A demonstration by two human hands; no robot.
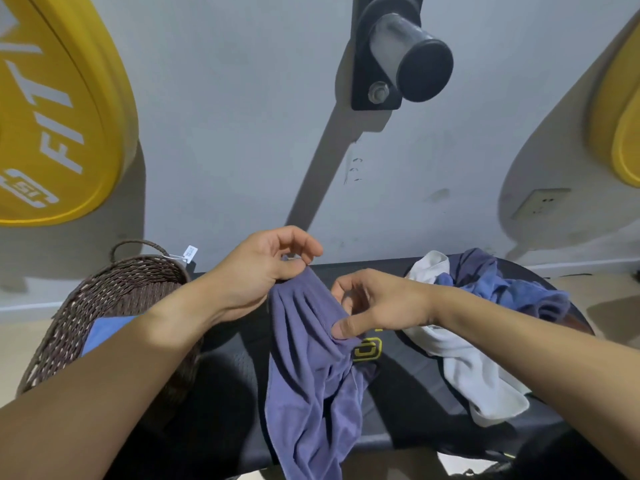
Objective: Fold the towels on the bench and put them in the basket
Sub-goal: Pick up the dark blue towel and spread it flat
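- Purple towel (311, 375) hangs in loose folds over the near edge of the black surface (408, 386), its top edge bunched and lifted between both hands.
- Left hand (263, 268) pinches the towel's upper corner between thumb and curled fingers, above the middle of the surface.
- Right hand (377, 303) grips the towel's edge lower down, thumb pressed into the cloth and fingers curled behind it.
- White towel (474, 372) and a heap of blue towels (509, 289) lie crumpled together at the surface's right end.
- Woven brown basket (104, 299) stands off the surface's left end, with a light blue cloth (107, 330) inside it.
- Yellow weight plates (52, 109) hang on the grey wall behind.
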